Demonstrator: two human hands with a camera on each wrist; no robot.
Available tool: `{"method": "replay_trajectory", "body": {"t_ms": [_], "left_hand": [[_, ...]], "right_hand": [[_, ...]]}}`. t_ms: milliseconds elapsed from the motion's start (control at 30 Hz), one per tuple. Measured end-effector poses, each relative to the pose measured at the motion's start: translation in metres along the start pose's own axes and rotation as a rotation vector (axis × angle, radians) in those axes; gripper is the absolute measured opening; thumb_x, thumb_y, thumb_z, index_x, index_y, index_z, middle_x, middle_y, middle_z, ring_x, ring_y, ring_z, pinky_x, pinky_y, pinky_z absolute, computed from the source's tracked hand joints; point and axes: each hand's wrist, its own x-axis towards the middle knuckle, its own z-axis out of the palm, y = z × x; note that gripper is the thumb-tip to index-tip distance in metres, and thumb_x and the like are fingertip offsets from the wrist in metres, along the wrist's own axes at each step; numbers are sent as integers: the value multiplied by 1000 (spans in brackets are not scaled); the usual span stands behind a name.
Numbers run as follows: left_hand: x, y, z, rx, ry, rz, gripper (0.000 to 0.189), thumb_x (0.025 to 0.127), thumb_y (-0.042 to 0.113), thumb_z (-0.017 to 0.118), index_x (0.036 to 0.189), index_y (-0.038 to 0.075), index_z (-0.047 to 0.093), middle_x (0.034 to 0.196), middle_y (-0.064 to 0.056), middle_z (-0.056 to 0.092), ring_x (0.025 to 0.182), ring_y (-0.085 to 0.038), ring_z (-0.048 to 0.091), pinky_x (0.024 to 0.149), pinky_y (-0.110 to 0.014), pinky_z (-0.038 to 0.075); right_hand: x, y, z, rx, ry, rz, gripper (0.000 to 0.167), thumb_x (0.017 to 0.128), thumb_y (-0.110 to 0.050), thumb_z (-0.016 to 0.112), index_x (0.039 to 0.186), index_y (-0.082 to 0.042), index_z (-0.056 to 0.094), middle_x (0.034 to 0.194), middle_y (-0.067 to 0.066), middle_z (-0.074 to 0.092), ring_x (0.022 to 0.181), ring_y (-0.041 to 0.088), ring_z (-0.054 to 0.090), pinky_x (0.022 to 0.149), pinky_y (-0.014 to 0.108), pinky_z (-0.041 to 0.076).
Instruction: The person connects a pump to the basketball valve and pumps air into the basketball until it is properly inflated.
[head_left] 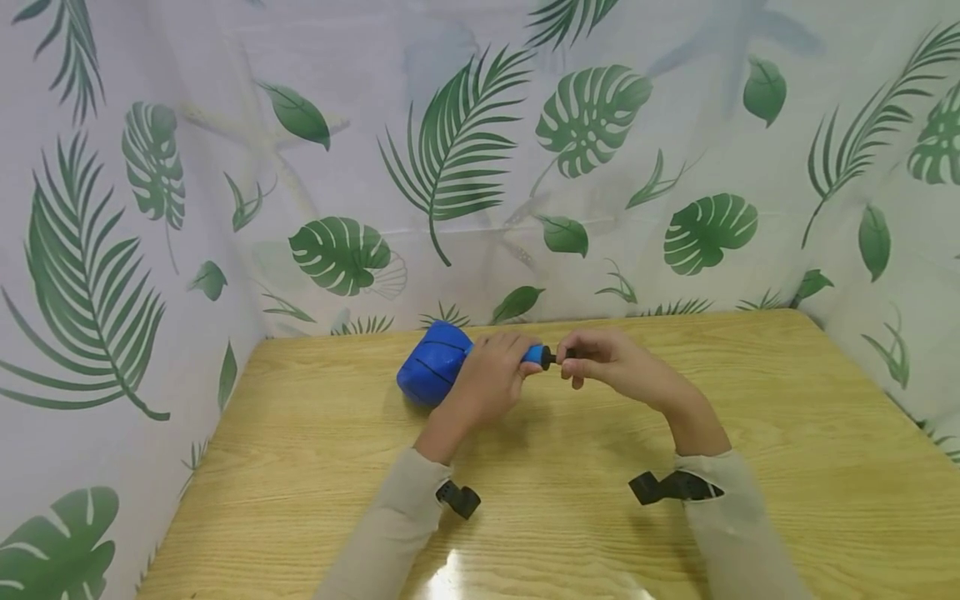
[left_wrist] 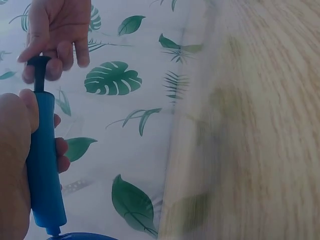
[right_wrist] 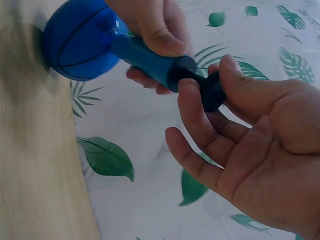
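A blue hand pump (left_wrist: 46, 160) with a black plunger handle (left_wrist: 39, 62) joins a blue ball (head_left: 435, 363) with black lines, whose outline looks uneven in the head view. My left hand (head_left: 491, 367) wraps its fingers around the pump barrel, with the ball just beyond it on the left. On the other side, my right hand (head_left: 611, 362) pinches the black handle between thumb and fingers. A short stretch of plunger rod shows between handle and barrel. In the right wrist view the ball (right_wrist: 82, 40) sits at the barrel's far end.
The wooden table (head_left: 562, 517) lies under both hands. Behind it and at the sides hang white sheets (head_left: 480, 275) printed with green leaves. Black wrist cameras (head_left: 459, 498) are strapped over both sleeves.
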Motion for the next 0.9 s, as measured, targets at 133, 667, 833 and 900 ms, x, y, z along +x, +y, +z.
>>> {"method": "replay_trajectory", "body": {"t_ms": [133,667,833,900], "left_hand": [[0,-6,-3,-44,21,-15,36,107,34,48,130,9,61,128,-5,67,128,-24,59,107,-46,47],[-1,-6,-1,-32,84,2,35,106,30,49,127,4,61,123,-12,68,122,-29,62,104,-50,48],[0,2,5,-41,71,35,35,106,29,51,125,2,62,116,-11,69,111,-27,66,95,-46,54],[0,4,7,-51,62,38,34,106,29,51,124,2,62,114,-10,69,107,-25,67,93,-44,55]], "right_hand": [[-13,-5,-16,11,-16,5,13,105,-15,58,107,-4,62,94,7,63,83,22,63,79,31,55],[-36,-14,-39,-30,71,-120,10,104,-3,55,102,0,64,87,6,63,73,19,61,69,27,55],[-25,-9,-27,-50,68,-70,10,103,-5,57,100,0,65,84,9,64,72,19,63,69,28,56],[-18,-7,-21,-41,61,-66,10,103,-3,57,99,2,65,83,11,63,71,19,63,68,29,57]]}}
